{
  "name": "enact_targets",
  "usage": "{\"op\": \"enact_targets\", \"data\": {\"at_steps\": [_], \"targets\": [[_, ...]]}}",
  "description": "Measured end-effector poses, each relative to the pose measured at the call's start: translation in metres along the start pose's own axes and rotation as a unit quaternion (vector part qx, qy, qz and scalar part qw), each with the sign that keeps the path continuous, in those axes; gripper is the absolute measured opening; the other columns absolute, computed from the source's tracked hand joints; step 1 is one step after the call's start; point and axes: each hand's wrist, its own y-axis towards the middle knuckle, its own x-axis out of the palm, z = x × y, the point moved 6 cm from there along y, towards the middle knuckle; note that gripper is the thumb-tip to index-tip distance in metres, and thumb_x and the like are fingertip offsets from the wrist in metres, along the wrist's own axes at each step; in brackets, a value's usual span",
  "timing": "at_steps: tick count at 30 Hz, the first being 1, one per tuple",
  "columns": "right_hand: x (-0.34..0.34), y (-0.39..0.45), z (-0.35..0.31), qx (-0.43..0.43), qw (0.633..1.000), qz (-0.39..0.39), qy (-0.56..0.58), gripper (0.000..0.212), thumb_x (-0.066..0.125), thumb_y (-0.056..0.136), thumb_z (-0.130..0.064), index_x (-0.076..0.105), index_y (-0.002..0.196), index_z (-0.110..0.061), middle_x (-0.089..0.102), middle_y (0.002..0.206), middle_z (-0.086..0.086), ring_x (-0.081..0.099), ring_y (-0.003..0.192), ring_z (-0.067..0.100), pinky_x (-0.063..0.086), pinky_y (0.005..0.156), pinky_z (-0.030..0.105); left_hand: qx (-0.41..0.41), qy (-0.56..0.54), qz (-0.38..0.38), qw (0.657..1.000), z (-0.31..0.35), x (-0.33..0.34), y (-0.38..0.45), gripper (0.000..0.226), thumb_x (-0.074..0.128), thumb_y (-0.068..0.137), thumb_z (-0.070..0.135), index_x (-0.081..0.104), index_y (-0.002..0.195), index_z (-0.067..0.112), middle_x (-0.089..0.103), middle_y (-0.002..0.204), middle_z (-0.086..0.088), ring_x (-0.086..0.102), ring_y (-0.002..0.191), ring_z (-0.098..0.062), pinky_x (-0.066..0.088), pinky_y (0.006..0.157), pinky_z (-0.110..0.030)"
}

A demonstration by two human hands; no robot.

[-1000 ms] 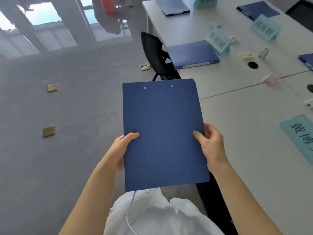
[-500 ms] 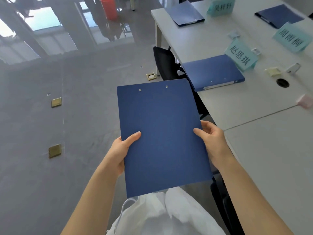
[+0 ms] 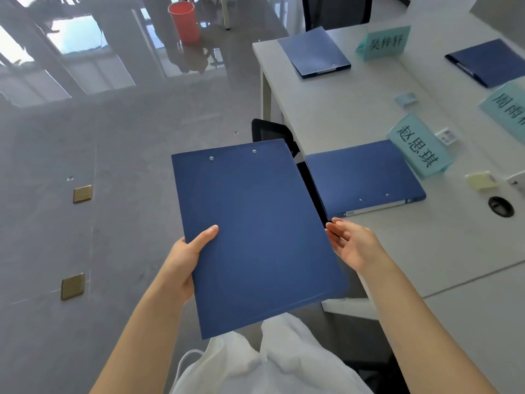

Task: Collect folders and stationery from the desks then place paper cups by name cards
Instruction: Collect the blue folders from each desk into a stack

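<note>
A blue folder (image 3: 255, 231) is held flat in front of me over the floor, gripped at its left edge by my left hand (image 3: 187, 257). My right hand (image 3: 352, 245) is just off the folder's right edge, fingers apart, holding nothing. A second blue folder (image 3: 360, 177) lies on the white desk (image 3: 426, 245) beside a teal name card (image 3: 417, 149). Further back lie a third blue folder (image 3: 315, 52) and a dark one (image 3: 488, 61), near another name card (image 3: 386, 42). A yellow note pad (image 3: 480, 180) and small stationery items (image 3: 406, 98) sit on the desk.
A black chair (image 3: 272, 135) is tucked at the desk's edge, partly behind the held folder. A round cable hole (image 3: 501, 206) is in the desktop. A red bin (image 3: 184, 21) stands on the glossy grey floor, which has brass floor plates (image 3: 82, 193) at left.
My right hand has let go of the folder's right edge and opened. The view has moved forward along the desk, bringing the second folder closer.
</note>
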Motion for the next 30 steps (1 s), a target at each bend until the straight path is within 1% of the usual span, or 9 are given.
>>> {"op": "enact_targets", "data": {"at_steps": [4,7,9,14,17,21,24,28,30], "targets": [[-0.003,0.061,-0.005,0.097,0.987,0.042,0.123,0.017,0.049,0.097,-0.01,0.053,0.107,0.003,0.055,0.101,0.016,0.059,0.088,0.027,0.059,0.058,0.03,0.006,-0.011,0.012,1.0,0.026,0.012,0.029,0.033,0.069,0.087,0.032,0.064,0.116,0.016,0.077,0.102,-0.003,0.074,0.087,-0.025,0.058,0.07,-0.039],[-0.011,0.092,0.004,0.148,0.963,0.091,0.208,0.046,0.05,0.097,-0.013,0.037,0.137,0.007,0.046,0.134,0.021,0.055,0.115,0.033,0.052,0.092,0.035,0.006,-0.027,0.016,1.0,0.043,0.015,0.046,0.029,0.068,0.088,0.031,0.065,0.114,0.017,0.077,0.1,-0.002,0.075,0.083,-0.024,0.057,0.068,-0.038],[-0.013,0.107,0.007,0.162,0.951,0.113,0.239,0.053,0.051,0.097,-0.012,0.032,0.144,0.003,0.039,0.145,0.022,0.046,0.13,0.035,0.043,0.106,0.038,0.007,-0.036,0.017,0.999,0.054,0.013,0.057,0.025,0.067,0.089,0.03,0.066,0.111,0.017,0.077,0.098,-0.001,0.075,0.081,-0.022,0.057,0.066,-0.037],[-0.011,0.124,0.016,0.182,0.914,0.153,0.328,0.052,0.051,0.098,-0.018,0.033,0.146,-0.008,0.037,0.149,0.016,0.039,0.137,0.035,0.04,0.11,0.041,-0.002,-0.042,0.017,0.999,0.074,0.002,0.083,0.021,0.066,0.09,0.028,0.066,0.108,0.017,0.078,0.095,-0.002,0.076,0.077,-0.023,0.06,0.058,-0.035],[-0.003,0.133,0.02,0.192,0.9,0.176,0.35,0.054,0.054,0.097,-0.023,0.035,0.146,-0.01,0.043,0.146,0.012,0.043,0.134,0.03,0.041,0.107,0.038,-0.004,-0.031,0.017,0.999,0.089,-0.008,0.096,0.023,0.067,0.089,0.029,0.066,0.109,0.017,0.078,0.097,-0.002,0.076,0.078,-0.024,0.059,0.062,-0.037],[0.004,0.143,0.019,0.187,0.914,0.199,0.301,0.046,0.061,0.093,-0.031,0.048,0.133,-0.012,0.059,0.11,0.007,0.059,0.096,0.027,0.048,0.091,0.037,-0.008,-0.018,0.019,1.0,0.107,-0.018,0.112,0.025,0.068,0.088,0.03,0.066,0.11,0.018,0.078,0.097,-0.003,0.075,0.078,-0.025,0.057,0.068,-0.04],[0.013,0.143,0.011,0.159,0.928,0.203,0.269,0.043,0.061,0.092,-0.038,0.046,0.121,-0.01,0.053,0.095,0.006,0.057,0.1,0.021,0.041,0.106,0.038,-0.013,-0.012,0.012,1.0,0.123,-0.021,0.124,0.026,0.069,0.088,0.029,0.066,0.111,0.017,0.077,0.098,-0.004,0.075,0.08,-0.026,0.057,0.071,-0.041],[0.026,0.137,-0.002,0.098,0.94,0.212,0.249,0.033,0.051,0.099,-0.032,0.044,0.123,-0.01,0.055,0.116,0.003,0.051,0.124,0.018,0.034,0.114,0.039,-0.018,-0.006,0.003,1.0,0.137,-0.024,0.139,0.028,0.069,0.088,0.028,0.066,0.112,0.015,0.077,0.1,-0.005,0.075,0.084,-0.027,0.057,0.071,-0.041],[0.032,0.133,-0.009,0.053,0.93,0.209,0.298,0.034,0.046,0.101,-0.027,0.045,0.131,-0.009,0.056,0.13,0.007,0.056,0.122,0.021,0.04,0.109,0.037,-0.022,-0.004,-0.004,1.0,0.141,-0.023,0.145,0.03,0.069,0.088,0.029,0.066,0.114,0.015,0.077,0.102,-0.005,0.074,0.088,-0.028,0.057,0.074,-0.042]]}}
